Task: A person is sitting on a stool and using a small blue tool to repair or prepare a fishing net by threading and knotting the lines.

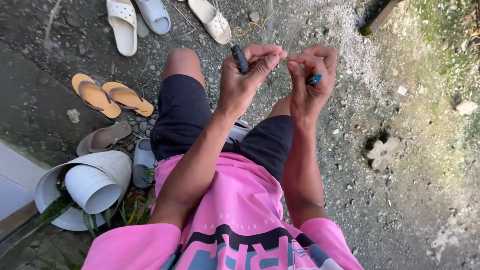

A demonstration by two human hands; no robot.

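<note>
Sitting: I am on the ground's edge with my knees up, pink shirt (pixel 235 220) and dark shorts (pixel 185 115) below my arms.
Left hand: my left hand (pixel 247 75) is closed around a dark tool handle (pixel 241 58), thumb pressed toward the other hand.
Right hand: my right hand (pixel 311 80) is closed, pinching something very thin at the fingertips, too small to make out; a small blue piece (pixel 315 79) sits tucked in its palm.
Where the work is: both hands meet in the air above my knees, fingertips touching.
Wire: a thin yellowish strand (pixel 252 27) lies curled on the gravel just beyond the hands.
Left side: orange flip-flops (pixel 111 96), a brown sandal (pixel 102 138) and white slippers (pixel 135 20) crowd the ground there; tipped white pots (pixel 95 185) lie near my hip.
Right side: open gravel (pixel 410 200), with a mossy patch (pixel 440 45) and a pale stone (pixel 466 106) well apart from my hands.
</note>
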